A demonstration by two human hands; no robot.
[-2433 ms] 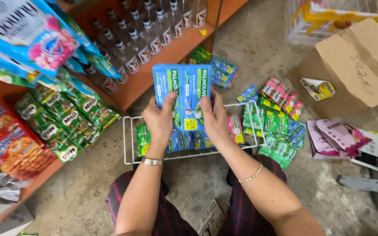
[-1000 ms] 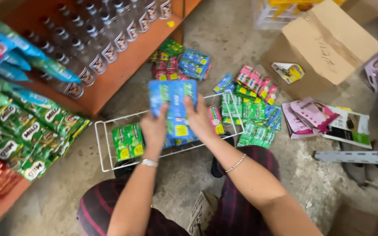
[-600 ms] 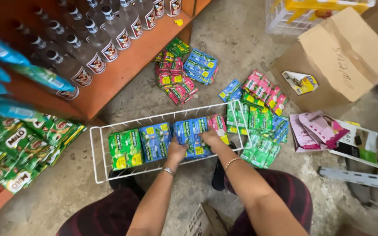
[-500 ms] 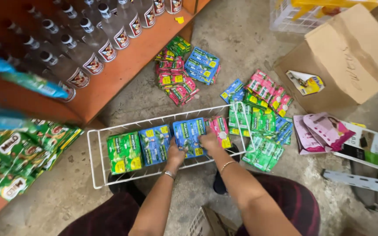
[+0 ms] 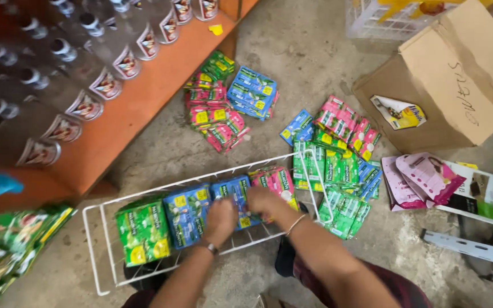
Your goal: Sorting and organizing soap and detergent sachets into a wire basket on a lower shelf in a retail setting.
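Observation:
My left hand (image 5: 221,219) and my right hand (image 5: 265,201) press down side by side on a stack of blue packets (image 5: 236,197) inside a white wire basket (image 5: 99,251) on the concrete floor. The fingers curl over the stack's top edge. In the basket, green packets (image 5: 141,229) stand at the left, more blue packets (image 5: 186,212) beside them, and pink packets (image 5: 278,180) at the right, touching my right hand. A watch sits on my left wrist, a thin bracelet on my right.
Loose heaps of pink, green and blue packets (image 5: 338,151) lie right of the basket, another pile (image 5: 226,102) behind it. An orange shelf (image 5: 144,97) with bottles (image 5: 87,74) runs along the left. A cardboard box (image 5: 452,85) and flat pouches (image 5: 429,179) lie at right.
The stack of blue packets that I held upright above the basket has come down into it. Both hands moved down with it and now press on its top.

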